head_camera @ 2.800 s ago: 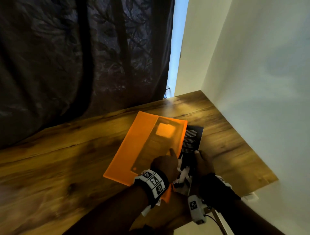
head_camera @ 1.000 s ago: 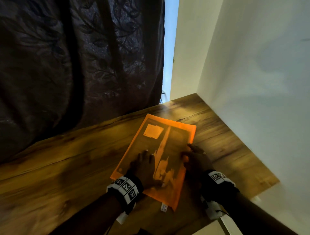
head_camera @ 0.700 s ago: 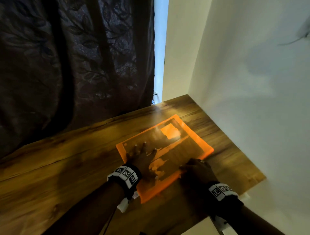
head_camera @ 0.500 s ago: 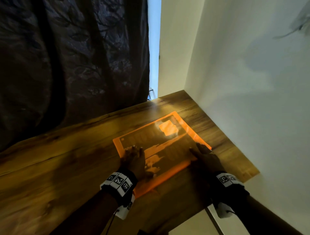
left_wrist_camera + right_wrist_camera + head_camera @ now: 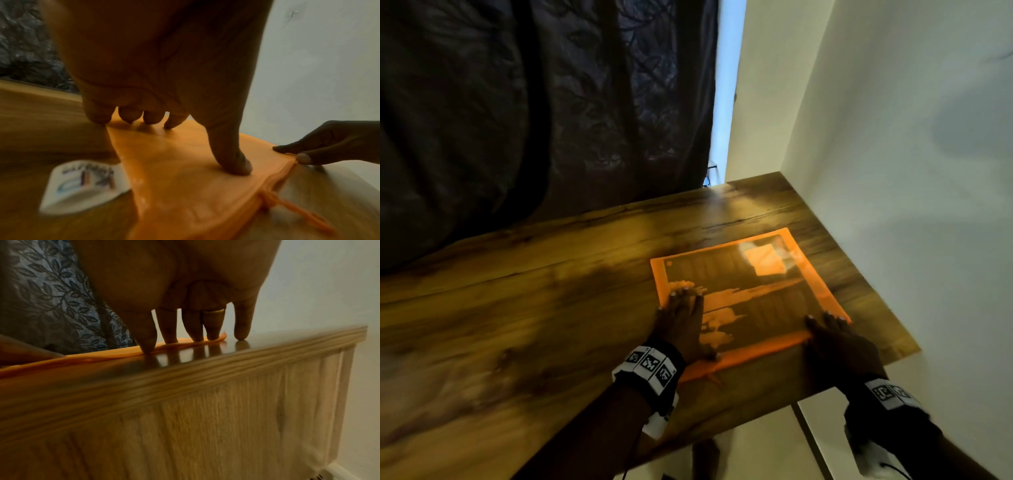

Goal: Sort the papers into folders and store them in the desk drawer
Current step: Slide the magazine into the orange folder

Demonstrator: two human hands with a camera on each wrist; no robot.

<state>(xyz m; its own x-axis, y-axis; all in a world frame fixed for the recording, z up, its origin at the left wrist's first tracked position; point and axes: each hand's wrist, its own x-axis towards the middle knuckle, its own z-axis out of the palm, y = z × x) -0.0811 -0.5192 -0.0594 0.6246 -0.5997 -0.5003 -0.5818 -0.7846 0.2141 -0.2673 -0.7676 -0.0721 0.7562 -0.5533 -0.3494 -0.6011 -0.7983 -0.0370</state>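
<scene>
An orange translucent folder (image 5: pixel 750 284) lies closed and flat near the right end of the wooden desk (image 5: pixel 517 308), with a dark printed sheet showing through it. My left hand (image 5: pixel 685 308) presses flat on the folder's near left part, fingers straight; the left wrist view shows the fingertips (image 5: pixel 152 118) and thumb down on the folder (image 5: pixel 185 170). My right hand (image 5: pixel 825 325) rests with straight fingers on the near right corner. In the right wrist view its fingertips (image 5: pixel 148 345) touch the folder's edge (image 5: pixel 102 353) and the desktop.
A white wall (image 5: pixel 893 171) borders the desk on the right and a dark patterned curtain (image 5: pixel 517 102) hangs behind it. A white label (image 5: pixel 86 183) lies by the folder's near left edge. Below the desk's front edge is a wooden panel (image 5: pixel 205 418).
The folder was open with a dark sheet beside it; it has since been closed over the sheet, turned sideways and slid right. Both hands moved with it and lie flatter.
</scene>
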